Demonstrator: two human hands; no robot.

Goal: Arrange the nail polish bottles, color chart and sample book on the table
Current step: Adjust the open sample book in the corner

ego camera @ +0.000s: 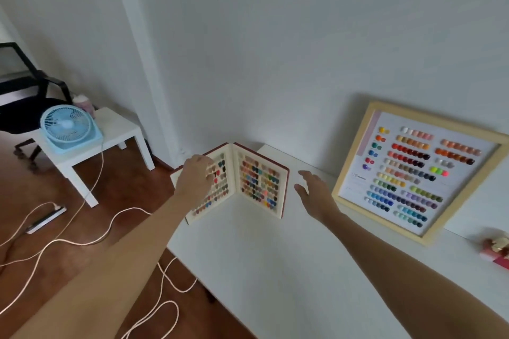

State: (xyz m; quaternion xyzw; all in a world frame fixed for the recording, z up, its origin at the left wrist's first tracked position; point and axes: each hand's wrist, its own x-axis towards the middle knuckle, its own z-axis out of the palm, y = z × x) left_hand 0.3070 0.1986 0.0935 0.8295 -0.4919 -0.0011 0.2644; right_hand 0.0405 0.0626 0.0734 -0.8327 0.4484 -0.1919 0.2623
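- sample book stands upright and open in a V on the white table, at the table's far left corner, close to the wall; red cover, cream pages full of coloured nail swatches
- left hand on the book's left page, fingers curled over the upper part of that page, touching it; can't tell if it actually grips the page edge or just presses on it
- right hand just right of the book, not touching it, hovering over the table, fingers spread and loose, holding nothing
- color chart in a pale wood frame, right of the book, well apart from it; leans tilted against the wall, bottom edge on the table; rows of coloured nail tips on a white board
- nail polish bottles far right of the book, past the chart, at the picture edge; pink/red with gold, blurred, count unclear
- left of the book, off the table: small white side table with a light blue fan on it, pinkish cup behind the fan
- black office chair further left of the book, behind the side table
- wood floor below the book's side of the table: pale cables looping, white power strip
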